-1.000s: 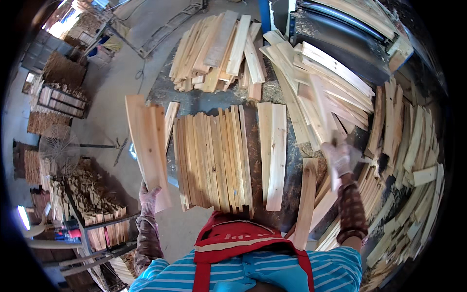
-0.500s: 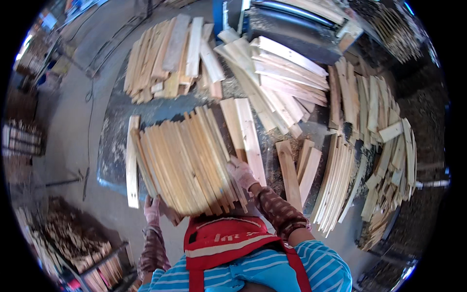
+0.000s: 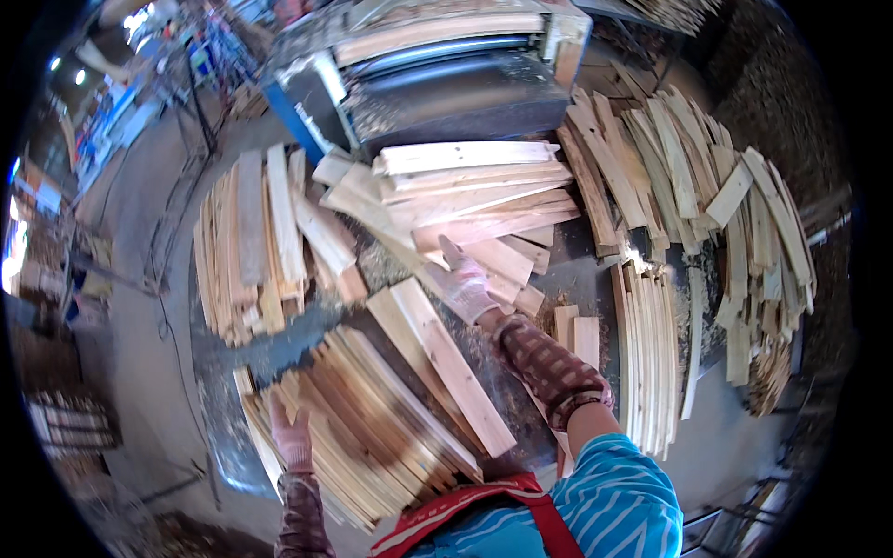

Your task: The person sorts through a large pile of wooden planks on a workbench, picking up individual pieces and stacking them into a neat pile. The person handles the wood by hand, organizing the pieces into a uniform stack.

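My left hand (image 3: 291,435), in a pale pink glove, has its fingers stretched over the left part of a row of narrow wooden slats (image 3: 372,418) on the dark table close to my body. Farther forward, my right hand (image 3: 465,286), gloved alike, reaches with fingers extended to the near left ends of a pile of pale boards (image 3: 484,177). Its fingertips are at the end of a pinkish board (image 3: 502,220), and I see no grip around it. Two loose boards (image 3: 451,358) lie side by side between my hands.
A blue and grey machine with a roller (image 3: 446,65) stands behind the pale boards. To the left is another board pile (image 3: 246,237). On the right lie a bundle of thin strips (image 3: 646,358) and a large heap of boards (image 3: 688,167). Sawdust covers parts of the dark tabletop (image 3: 233,446).
My right hand has left the slat row's right side and reached forward to the pale boards. My left hand has moved from the row's near left corner onto its top. The view has shifted forward.
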`<action>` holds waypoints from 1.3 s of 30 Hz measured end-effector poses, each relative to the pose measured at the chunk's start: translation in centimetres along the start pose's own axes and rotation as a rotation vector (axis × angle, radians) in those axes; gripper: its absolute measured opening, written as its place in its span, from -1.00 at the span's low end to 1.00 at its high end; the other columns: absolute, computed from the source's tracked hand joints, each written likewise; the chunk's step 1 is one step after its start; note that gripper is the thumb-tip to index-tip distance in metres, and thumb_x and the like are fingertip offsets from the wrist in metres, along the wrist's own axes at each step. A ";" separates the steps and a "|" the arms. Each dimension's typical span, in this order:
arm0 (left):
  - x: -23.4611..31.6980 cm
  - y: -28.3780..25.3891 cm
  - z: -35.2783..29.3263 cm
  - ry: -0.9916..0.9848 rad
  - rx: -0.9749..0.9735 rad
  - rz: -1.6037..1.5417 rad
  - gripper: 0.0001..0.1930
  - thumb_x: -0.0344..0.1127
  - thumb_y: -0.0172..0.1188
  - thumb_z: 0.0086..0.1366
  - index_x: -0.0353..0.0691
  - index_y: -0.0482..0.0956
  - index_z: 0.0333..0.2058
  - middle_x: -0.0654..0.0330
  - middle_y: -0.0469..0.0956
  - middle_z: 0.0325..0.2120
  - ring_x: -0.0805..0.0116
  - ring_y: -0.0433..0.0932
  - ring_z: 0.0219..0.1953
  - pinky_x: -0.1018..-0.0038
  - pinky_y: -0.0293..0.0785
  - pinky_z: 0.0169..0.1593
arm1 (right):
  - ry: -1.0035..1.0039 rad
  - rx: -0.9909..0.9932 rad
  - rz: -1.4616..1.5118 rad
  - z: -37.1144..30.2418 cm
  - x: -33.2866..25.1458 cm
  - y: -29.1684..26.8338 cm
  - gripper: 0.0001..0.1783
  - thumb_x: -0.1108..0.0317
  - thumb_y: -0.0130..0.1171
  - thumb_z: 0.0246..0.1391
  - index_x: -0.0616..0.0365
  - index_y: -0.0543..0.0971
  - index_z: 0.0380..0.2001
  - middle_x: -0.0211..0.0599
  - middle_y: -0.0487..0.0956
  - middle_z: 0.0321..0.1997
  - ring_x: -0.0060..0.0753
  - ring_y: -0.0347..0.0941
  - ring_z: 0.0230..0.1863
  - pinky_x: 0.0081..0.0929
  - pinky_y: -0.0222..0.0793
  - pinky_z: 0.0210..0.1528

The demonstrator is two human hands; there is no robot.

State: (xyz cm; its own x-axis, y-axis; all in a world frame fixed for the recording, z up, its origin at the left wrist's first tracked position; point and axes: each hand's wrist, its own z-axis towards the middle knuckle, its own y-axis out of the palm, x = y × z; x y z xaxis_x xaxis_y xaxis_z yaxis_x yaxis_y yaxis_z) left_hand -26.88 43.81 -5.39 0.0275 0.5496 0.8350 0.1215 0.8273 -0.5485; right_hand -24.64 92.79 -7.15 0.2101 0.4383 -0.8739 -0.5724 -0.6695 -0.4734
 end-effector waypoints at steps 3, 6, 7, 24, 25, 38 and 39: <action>11.2 9.1 11.7 0.399 -0.166 -0.023 -0.18 -0.53 0.31 0.20 -0.33 0.12 0.40 -0.01 0.26 0.36 0.18 0.22 0.41 0.36 0.15 0.41 | -0.066 0.036 -0.182 4.6 -4.4 -2.2 -0.11 -0.08 0.21 0.11 0.22 0.26 0.37 0.13 0.28 0.41 0.06 0.18 0.43 -0.21 0.09 0.47; 22.3 20.5 21.0 0.659 -0.200 0.142 -0.20 -0.34 0.32 0.21 -0.31 0.15 0.38 -0.10 0.31 0.32 0.06 0.32 0.34 0.28 0.23 0.36 | -0.273 -0.011 -0.529 6.8 -2.9 -2.1 -0.06 -0.04 0.28 -0.02 0.17 0.23 0.36 0.10 0.21 0.44 0.19 0.13 0.43 -0.04 -0.01 0.49; 24.9 24.1 23.5 0.578 -0.286 0.062 -0.20 -0.31 0.33 0.22 -0.33 0.16 0.37 -0.12 0.32 0.31 0.03 0.31 0.34 0.28 0.22 0.36 | -0.259 -0.058 -0.541 7.3 -2.4 -2.3 -0.02 -0.05 0.32 -0.07 0.15 0.22 0.37 0.10 0.20 0.45 0.19 0.10 0.45 -0.02 -0.05 0.50; 27.5 31.2 23.0 0.523 -0.397 0.283 -0.62 -0.14 0.42 0.12 -0.23 0.58 -0.18 0.06 0.66 -0.34 0.12 0.65 -0.29 0.20 0.56 -0.11 | -0.653 0.201 -0.499 4.7 0.9 -3.6 -0.53 0.12 0.25 -0.12 0.12 0.53 -0.12 -0.17 0.53 -0.05 -0.09 0.45 0.05 0.07 0.31 0.19; 27.3 30.8 20.7 0.622 -0.405 0.425 -0.65 -0.16 0.41 0.12 -0.20 0.58 -0.19 0.09 0.64 -0.35 0.12 0.63 -0.30 0.19 0.54 -0.14 | -0.675 0.243 -0.518 3.1 1.6 -4.8 -0.53 0.14 0.26 -0.13 0.12 0.54 -0.13 -0.17 0.54 -0.07 -0.09 0.46 0.04 0.08 0.34 0.17; 22.1 32.1 6.2 0.885 -0.614 0.385 -0.35 -0.33 0.35 0.14 -0.15 0.37 0.22 -0.05 0.46 0.15 -0.02 0.44 0.17 0.10 0.39 0.20 | -0.183 0.091 -0.419 -11.7 0.7 -11.4 -0.46 0.45 0.24 -0.10 0.20 0.52 0.05 -0.01 0.43 0.19 0.16 0.28 0.31 0.03 0.32 0.30; 21.9 31.7 6.4 0.860 -0.615 0.343 -0.35 -0.33 0.33 0.19 -0.15 0.35 0.27 -0.04 0.47 0.14 0.01 0.47 0.15 0.15 0.42 0.18 | -0.134 0.108 -0.407 -11.9 0.5 -11.1 -0.47 0.46 0.22 -0.09 0.21 0.53 0.05 0.01 0.41 0.24 0.18 0.26 0.33 0.02 0.31 0.32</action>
State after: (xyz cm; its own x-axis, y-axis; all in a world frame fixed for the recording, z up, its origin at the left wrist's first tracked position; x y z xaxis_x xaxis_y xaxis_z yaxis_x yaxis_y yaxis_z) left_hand -28.82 82.85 -4.78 0.8038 0.2772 0.5264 0.4406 0.3172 -0.8398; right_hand -8.72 93.26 -3.65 0.3354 0.7321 -0.5929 -0.5450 -0.3626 -0.7560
